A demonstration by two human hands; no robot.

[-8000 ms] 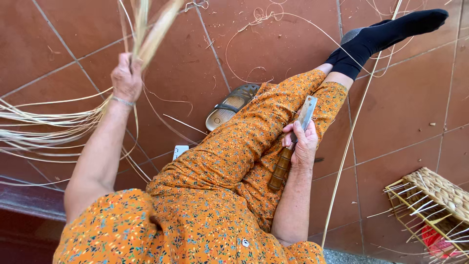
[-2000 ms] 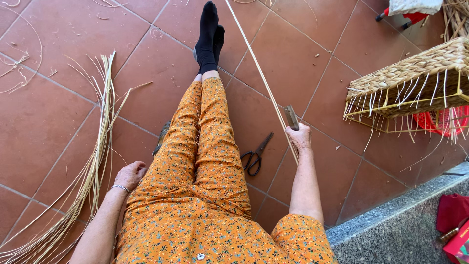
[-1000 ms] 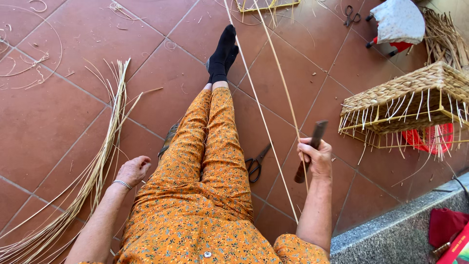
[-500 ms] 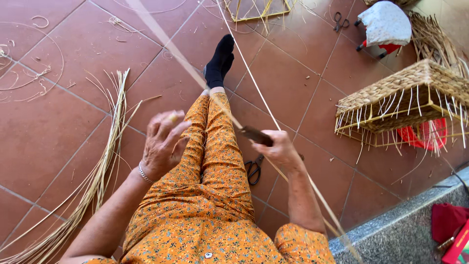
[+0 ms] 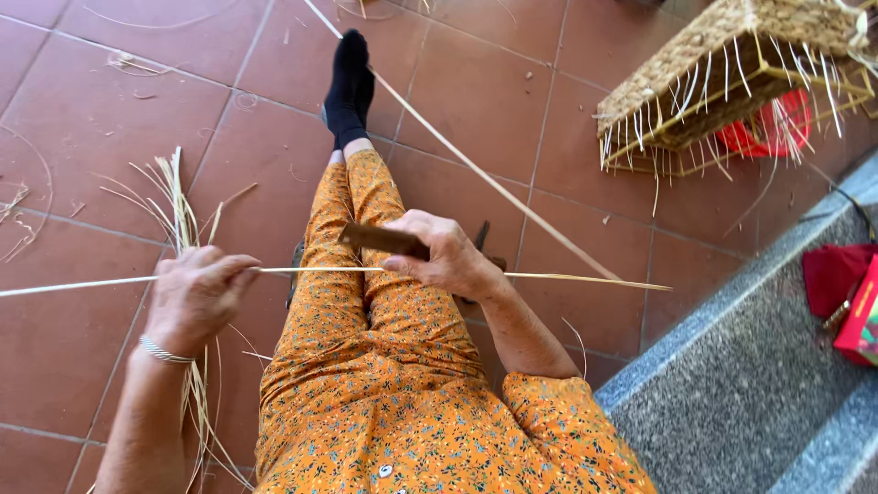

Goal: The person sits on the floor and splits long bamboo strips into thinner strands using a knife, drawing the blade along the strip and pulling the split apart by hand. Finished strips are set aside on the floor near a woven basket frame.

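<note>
My left hand [image 5: 197,293] pinches a long pale reed strip [image 5: 311,270] that lies crosswise over my lap in orange flowered trousers [image 5: 366,302]. My right hand [image 5: 448,256] grips a knife with a brown wooden handle [image 5: 380,240] and presses it against the same strip. The strip sticks out past both hands, left to the frame's edge and right to about mid-floor. A silver bracelet sits on my left wrist.
Another long reed [image 5: 476,169] runs diagonally across the red floor tiles. A bundle of reeds [image 5: 178,220] lies at my left. A half-woven basket [image 5: 732,73] stands upper right. Scissors [image 5: 482,238] lie by my right leg. A grey stone step [image 5: 750,384] is at right.
The strip has swung from upright to horizontal across my lap. My left hand now pinches it on the left, and my right hand has brought the knife onto it.
</note>
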